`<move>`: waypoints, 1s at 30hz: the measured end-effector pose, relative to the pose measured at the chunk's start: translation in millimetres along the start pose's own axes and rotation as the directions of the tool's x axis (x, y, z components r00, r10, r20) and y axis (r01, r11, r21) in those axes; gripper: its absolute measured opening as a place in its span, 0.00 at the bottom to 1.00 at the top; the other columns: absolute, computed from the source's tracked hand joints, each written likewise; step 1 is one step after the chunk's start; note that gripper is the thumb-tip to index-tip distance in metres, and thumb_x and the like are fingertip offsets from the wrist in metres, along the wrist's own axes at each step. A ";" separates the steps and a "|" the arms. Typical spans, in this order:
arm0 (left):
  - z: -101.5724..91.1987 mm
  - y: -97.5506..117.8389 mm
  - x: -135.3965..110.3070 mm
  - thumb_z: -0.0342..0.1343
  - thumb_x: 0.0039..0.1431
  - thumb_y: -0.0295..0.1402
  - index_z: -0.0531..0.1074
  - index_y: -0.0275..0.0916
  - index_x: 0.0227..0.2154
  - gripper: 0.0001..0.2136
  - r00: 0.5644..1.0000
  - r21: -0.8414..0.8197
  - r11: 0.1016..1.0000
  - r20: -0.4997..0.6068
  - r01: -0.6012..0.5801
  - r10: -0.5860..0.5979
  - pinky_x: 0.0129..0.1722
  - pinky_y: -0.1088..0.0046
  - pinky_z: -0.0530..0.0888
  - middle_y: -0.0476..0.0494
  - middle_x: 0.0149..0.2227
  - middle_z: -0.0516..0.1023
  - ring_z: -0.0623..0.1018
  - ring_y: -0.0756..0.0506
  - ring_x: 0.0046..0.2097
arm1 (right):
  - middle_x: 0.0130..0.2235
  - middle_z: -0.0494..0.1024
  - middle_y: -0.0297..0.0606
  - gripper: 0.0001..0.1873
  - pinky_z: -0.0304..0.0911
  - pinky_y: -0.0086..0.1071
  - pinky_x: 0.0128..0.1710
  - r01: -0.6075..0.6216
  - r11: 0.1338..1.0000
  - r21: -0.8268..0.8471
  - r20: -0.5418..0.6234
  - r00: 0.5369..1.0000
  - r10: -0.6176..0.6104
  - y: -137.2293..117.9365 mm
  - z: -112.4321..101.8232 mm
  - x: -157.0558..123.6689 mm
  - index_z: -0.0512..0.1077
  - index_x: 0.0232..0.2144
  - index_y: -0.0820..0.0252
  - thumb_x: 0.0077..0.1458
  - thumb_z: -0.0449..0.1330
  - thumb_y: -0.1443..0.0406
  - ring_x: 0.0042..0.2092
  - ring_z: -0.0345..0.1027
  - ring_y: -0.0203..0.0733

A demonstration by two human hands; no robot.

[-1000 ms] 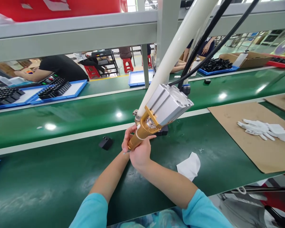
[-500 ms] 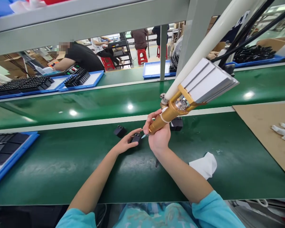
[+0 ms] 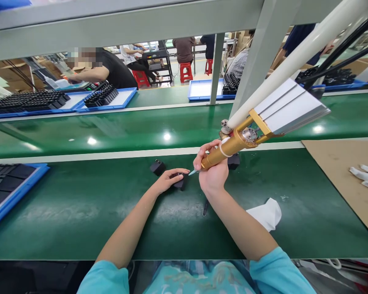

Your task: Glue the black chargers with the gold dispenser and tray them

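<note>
My left hand [image 3: 166, 182] is closed on a small black box-shaped part [image 3: 179, 184], its fingers covering much of the top. The part rests on the green work surface [image 3: 88, 208]. In my right hand [image 3: 215, 173] is a gold-coloured glue dispenser [image 3: 222, 153] with a pale blue nozzle [image 3: 193, 172]. The nozzle points down and left, close to the fingertips of my left hand; whether it touches the part cannot be told. Another black part [image 3: 157, 167] lies beyond my left hand. A third black part [image 3: 234, 161] is partly hidden behind my right hand.
A white cloth [image 3: 268, 214] and a small dark tool [image 3: 205, 207] lie near my right forearm. At left stands a blue-rimmed tray [image 3: 33, 185] of black parts. Cardboard with white gloves [image 3: 366, 176] is at right. A white pole [image 3: 282, 73] slants above the dispenser. People sit beyond.
My right hand has drawn the dispenser slightly right, its nozzle now farther from the part. The fingers of my left hand have moved over the part's top.
</note>
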State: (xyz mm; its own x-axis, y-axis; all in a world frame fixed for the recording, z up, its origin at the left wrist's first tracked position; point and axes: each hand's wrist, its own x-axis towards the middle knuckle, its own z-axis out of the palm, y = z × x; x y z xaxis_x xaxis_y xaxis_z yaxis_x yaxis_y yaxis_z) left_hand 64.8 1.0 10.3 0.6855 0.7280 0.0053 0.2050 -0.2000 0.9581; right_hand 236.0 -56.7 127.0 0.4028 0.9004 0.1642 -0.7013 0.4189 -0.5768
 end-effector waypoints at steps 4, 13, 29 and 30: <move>6.8 19.7 -14.1 0.64 0.50 0.42 0.64 0.48 0.57 0.31 0.997 0.323 0.946 -0.074 0.021 0.003 0.53 0.61 0.70 0.41 0.58 0.66 0.67 0.39 0.58 | 0.25 0.68 0.27 0.07 0.52 0.25 0.16 0.011 1.000 -0.008 0.001 1.000 -0.011 0.6 -1.4 0.5 0.60 0.32 0.56 0.56 0.46 0.60 0.16 0.59 0.29; 9.6 4.1 -10.9 0.65 0.49 0.38 0.66 0.41 0.54 0.28 0.978 -0.172 0.980 -0.165 0.102 -0.131 0.50 0.62 0.72 0.40 0.46 0.76 0.76 0.44 0.47 | 0.26 0.67 0.27 0.06 0.53 0.25 0.17 0.025 0.999 -0.036 0.001 1.000 -0.025 0.7 -4.5 3.0 0.59 0.33 0.56 0.57 0.46 0.60 0.16 0.59 0.29; 24.7 -2.4 -14.2 0.59 0.55 0.42 0.69 0.40 0.48 0.20 0.976 0.596 0.803 -0.178 0.008 0.122 0.47 0.64 0.72 0.42 0.47 0.76 0.75 0.42 0.47 | 0.26 0.66 0.26 0.07 0.53 0.25 0.17 0.026 0.998 -0.052 -0.021 0.999 -0.027 0.4 -4.1 4.1 0.58 0.36 0.54 0.58 0.45 0.58 0.16 0.58 0.29; 25.8 -1.7 -14.3 0.58 0.56 0.42 0.69 0.40 0.48 0.19 0.976 0.590 0.807 -0.187 0.023 0.109 0.45 0.66 0.73 0.43 0.44 0.77 0.76 0.43 0.45 | 0.26 0.66 0.26 0.07 0.53 0.25 0.17 0.026 0.998 -0.054 -0.025 0.999 -0.028 0.3 -3.9 3.7 0.57 0.37 0.53 0.58 0.45 0.59 0.16 0.58 0.28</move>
State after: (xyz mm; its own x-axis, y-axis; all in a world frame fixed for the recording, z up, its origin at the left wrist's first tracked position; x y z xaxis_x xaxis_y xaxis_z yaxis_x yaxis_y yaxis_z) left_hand 72.6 -26.0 1.1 0.5609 0.8117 0.1627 0.5936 -0.5313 0.6044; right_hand 239.6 -53.7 124.3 0.4367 0.8853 0.1599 -0.6576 0.4355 -0.6148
